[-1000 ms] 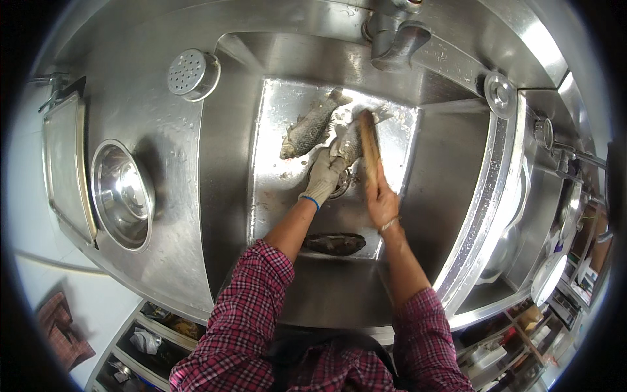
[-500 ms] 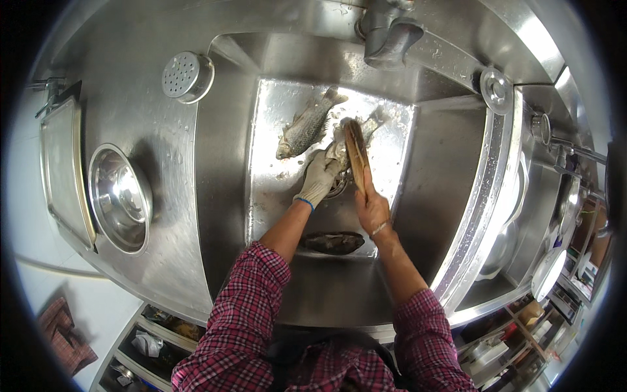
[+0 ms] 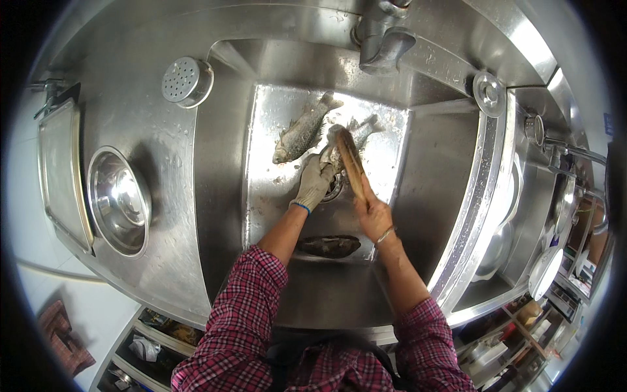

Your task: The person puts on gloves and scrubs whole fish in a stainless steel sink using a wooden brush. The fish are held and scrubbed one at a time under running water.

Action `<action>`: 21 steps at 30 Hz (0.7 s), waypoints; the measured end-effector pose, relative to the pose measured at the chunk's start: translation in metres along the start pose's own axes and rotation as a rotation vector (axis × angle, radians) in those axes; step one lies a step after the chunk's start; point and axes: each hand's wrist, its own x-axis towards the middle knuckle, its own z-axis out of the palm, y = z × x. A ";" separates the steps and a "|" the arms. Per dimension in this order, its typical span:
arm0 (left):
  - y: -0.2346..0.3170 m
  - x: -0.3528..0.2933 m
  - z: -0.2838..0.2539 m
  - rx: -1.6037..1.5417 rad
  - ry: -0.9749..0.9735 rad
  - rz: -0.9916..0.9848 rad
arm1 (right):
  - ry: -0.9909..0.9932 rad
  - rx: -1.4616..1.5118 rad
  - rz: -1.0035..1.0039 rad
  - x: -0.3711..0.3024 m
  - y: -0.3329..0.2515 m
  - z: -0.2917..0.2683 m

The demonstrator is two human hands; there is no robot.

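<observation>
My left hand [image 3: 315, 181], in a pale knit glove with a blue cuff edge, grips the head end of a fish [image 3: 359, 132] and holds it on the sink floor. My bare right hand [image 3: 374, 215] is closed round the handle of a long wooden brush [image 3: 353, 166]. The brush slants over the fish and hides part of it; its working face is turned from view. Up and left of my gloved hand lies a second whole fish [image 3: 304, 130]. A third, dark fish [image 3: 330, 246] lies nearer me, below my hands.
The steel sink [image 3: 434, 189] has high walls around my hands. A faucet [image 3: 385, 49] overhangs its far edge. On the left counter are a perforated round canister [image 3: 183, 81], a steel bowl [image 3: 119, 199] and a tray [image 3: 64, 173]. A round lid [image 3: 489, 93] sits at far right.
The brush has tipped lower over the fish, its far end shifting slightly left and nearer. My left hand keeps its grip. The whole view has shifted a little.
</observation>
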 end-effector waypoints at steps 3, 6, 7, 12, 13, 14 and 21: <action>0.009 0.003 0.007 0.105 -0.006 0.002 | -0.005 -0.100 0.189 0.033 0.000 -0.002; 0.013 -0.003 0.010 0.094 0.057 0.008 | -0.040 -0.040 0.179 0.016 -0.010 0.011; 0.014 -0.004 0.008 0.048 0.061 -0.002 | -0.053 0.015 0.106 0.002 -0.015 0.014; 0.015 -0.001 0.004 0.257 0.126 0.146 | -0.053 0.039 0.101 0.022 -0.002 0.003; 0.012 -0.001 0.000 0.243 0.069 0.085 | -0.078 -0.001 0.216 0.037 -0.024 -0.006; 0.021 -0.002 0.003 0.213 0.052 0.075 | -0.062 0.002 0.214 0.033 -0.024 -0.003; 0.023 -0.008 -0.003 0.215 0.011 0.044 | -0.049 0.137 0.081 0.008 -0.008 -0.002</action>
